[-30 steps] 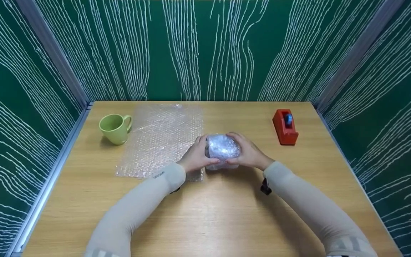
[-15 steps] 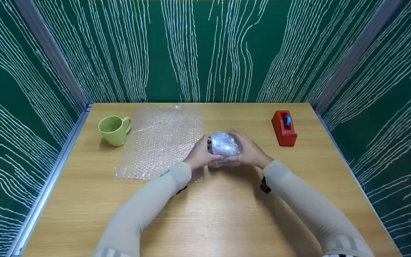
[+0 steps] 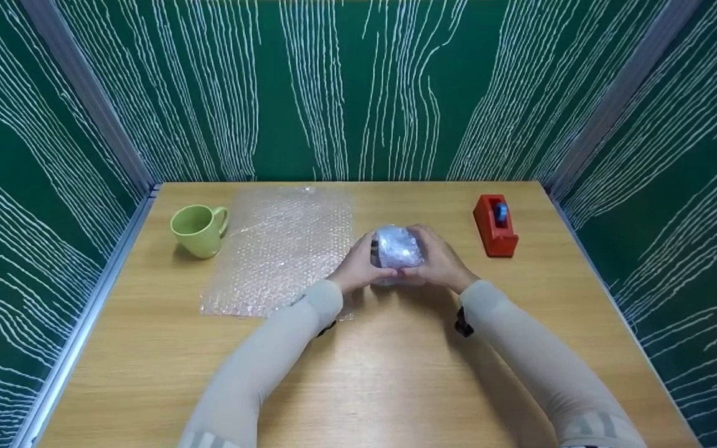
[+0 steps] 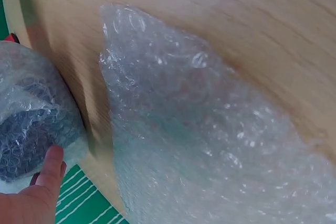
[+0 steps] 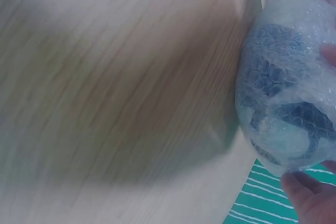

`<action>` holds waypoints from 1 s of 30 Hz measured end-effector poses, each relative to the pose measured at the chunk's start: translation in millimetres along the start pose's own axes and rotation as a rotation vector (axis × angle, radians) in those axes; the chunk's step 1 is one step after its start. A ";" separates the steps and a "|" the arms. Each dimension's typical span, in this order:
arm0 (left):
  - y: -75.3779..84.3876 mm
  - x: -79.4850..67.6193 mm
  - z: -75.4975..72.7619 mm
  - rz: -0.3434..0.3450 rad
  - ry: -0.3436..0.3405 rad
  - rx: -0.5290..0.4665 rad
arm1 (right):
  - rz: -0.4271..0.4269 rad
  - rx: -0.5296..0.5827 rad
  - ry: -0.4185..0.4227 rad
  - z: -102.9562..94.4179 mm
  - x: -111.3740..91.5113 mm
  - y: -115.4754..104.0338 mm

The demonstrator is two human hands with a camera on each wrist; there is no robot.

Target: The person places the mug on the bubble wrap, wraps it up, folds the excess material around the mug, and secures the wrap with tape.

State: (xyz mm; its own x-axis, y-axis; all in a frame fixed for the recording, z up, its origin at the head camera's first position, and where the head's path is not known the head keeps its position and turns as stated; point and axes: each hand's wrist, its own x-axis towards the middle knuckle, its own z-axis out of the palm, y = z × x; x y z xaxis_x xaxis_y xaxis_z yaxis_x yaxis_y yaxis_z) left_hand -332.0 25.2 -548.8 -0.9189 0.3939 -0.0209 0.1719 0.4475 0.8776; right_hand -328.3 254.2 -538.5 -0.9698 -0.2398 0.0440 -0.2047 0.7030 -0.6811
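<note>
A rounded bundle wrapped in bubble wrap is between my two hands near the middle of the table. My left hand grips its left side, the thumb along the near face. From the other side my right hand holds it, and the thumbs nearly meet. Through the wrap something dark and patterned shows in the right wrist view; its kind cannot be told. The left wrist view has fingers against the wrapped surface. Beside my left hand lies a flat bubble wrap sheet, partly behind that wrist.
A green mug stands at the left, its handle by the sheet's edge. At the back right sits a red tape dispenser with a blue roll. Green walls with white lines enclose the wooden table at the back and sides.
Both hands have shifted the wrapped bundle slightly right and away from me, turning it a little. My left hand has moved right with it. The mug, sheet and dispenser stay put.
</note>
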 end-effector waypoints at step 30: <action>-18.3 -20.6 -44.8 0.000 -0.036 0.144 | 0.189 -0.036 0.049 -52.4 22.7 49.7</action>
State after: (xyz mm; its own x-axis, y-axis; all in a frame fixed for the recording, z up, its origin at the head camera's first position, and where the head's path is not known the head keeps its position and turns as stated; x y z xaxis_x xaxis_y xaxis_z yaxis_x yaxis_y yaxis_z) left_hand -332.2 -27.1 -543.0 -0.9060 0.4213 -0.0407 0.2233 0.5575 0.7996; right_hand -367.4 318.8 -533.0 -0.9966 -0.0684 -0.0461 -0.0216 0.7562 -0.6540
